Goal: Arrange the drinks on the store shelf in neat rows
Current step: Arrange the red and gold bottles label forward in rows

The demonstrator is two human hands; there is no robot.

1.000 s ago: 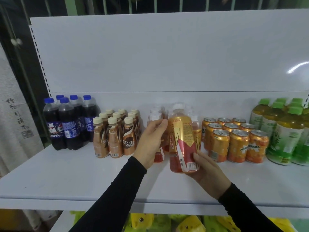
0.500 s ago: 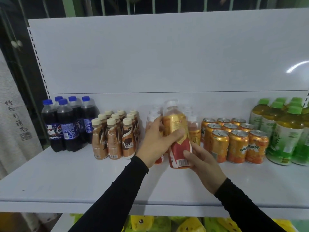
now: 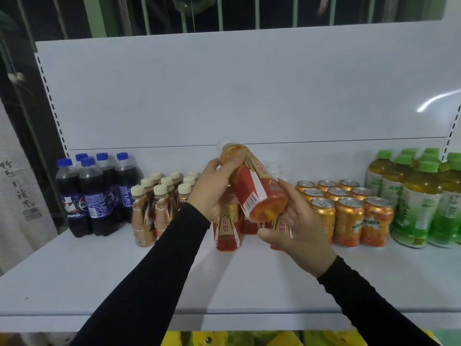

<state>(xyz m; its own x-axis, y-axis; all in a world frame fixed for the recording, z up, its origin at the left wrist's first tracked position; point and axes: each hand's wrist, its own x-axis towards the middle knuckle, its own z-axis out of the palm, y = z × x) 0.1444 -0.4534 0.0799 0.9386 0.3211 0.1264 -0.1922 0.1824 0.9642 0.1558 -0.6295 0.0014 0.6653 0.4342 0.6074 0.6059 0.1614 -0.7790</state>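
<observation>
Cola, coffee, cans, green tea rowed; one energy-drink bottle (image 3: 252,186) unplaced, tilted, gripped by left hand (image 3: 212,191), right hand (image 3: 296,226) fingers loosely cupping its base.

PEPSI reads in white low on the front cola bottle (image 3: 74,196) at left of the frame. MIRINDA runs across the front orange cans (image 3: 349,221) at right. Chinese characters 东鹏 stand in red on the gold label of the upright energy drink bottle (image 3: 225,228) at centre. The coffee bottles (image 3: 143,218) show partial white letters, "NE". Grey brush characters run down the white cloth (image 3: 17,186) at far left, unreadable.
</observation>
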